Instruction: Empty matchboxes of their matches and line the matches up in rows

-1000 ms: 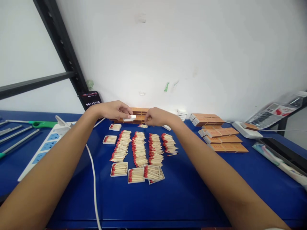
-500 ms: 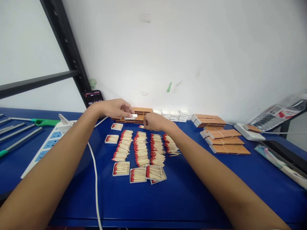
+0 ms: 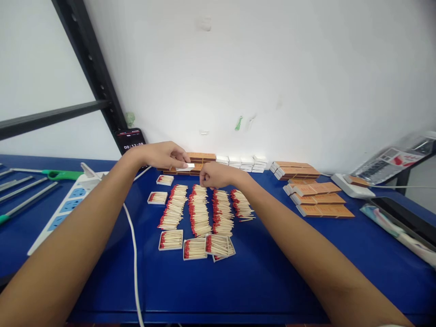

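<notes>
My left hand (image 3: 162,155) reaches far over the blue table (image 3: 259,277) and pinches a small white matchbox tray (image 3: 186,167) just in front of a row of orange matchbox sleeves (image 3: 200,157) by the wall. My right hand (image 3: 215,175) is curled with its fingertips down on the far end of the rows of red-tipped matches (image 3: 199,210); what it pinches is too small to name. Filled white trays (image 3: 195,248) lie at the near end of the rows, and two more trays (image 3: 157,197) lie at the left.
Empty white trays (image 3: 243,163) line the wall. Stacks of orange sleeves (image 3: 318,197) lie at the right, with a white box (image 3: 350,185) and a packet (image 3: 398,229) beyond. At the left are a power strip (image 3: 68,204), its white cable (image 3: 133,259), a green-handled tool (image 3: 57,174) and a phone timer (image 3: 131,140).
My right hand has moved left and nearer, from the sleeve row down onto the far end of the match rows. My left hand stays put with the white tray.
</notes>
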### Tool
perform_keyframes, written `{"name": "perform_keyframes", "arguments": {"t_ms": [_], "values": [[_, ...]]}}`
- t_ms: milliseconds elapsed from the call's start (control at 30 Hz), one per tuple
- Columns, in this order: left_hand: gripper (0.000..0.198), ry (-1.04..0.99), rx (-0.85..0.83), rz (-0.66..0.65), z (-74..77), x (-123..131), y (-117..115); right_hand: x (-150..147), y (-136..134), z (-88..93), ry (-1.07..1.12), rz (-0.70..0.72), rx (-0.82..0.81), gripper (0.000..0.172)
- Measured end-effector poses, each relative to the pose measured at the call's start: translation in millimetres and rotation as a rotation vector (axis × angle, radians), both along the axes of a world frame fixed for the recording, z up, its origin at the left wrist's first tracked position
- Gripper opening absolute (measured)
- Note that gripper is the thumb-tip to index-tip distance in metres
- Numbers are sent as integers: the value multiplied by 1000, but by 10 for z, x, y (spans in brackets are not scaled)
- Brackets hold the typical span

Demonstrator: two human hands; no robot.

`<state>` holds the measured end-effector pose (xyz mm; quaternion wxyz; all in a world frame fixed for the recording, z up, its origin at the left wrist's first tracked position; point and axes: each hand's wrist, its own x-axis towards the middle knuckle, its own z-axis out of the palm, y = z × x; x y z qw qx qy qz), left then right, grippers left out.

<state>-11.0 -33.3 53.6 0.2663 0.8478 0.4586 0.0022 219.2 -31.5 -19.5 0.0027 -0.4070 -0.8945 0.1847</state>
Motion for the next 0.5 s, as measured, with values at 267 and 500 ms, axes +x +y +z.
{"name": "perform_keyframes", "arguments": {"t_ms": [267,500], "values": [[65,1,-8,21,9,22,-29,1,-1,-11,39,24,61,17],[62,-23,-4,2,-12,12,-16,26,29,-32,44,52,-52,19]]}}
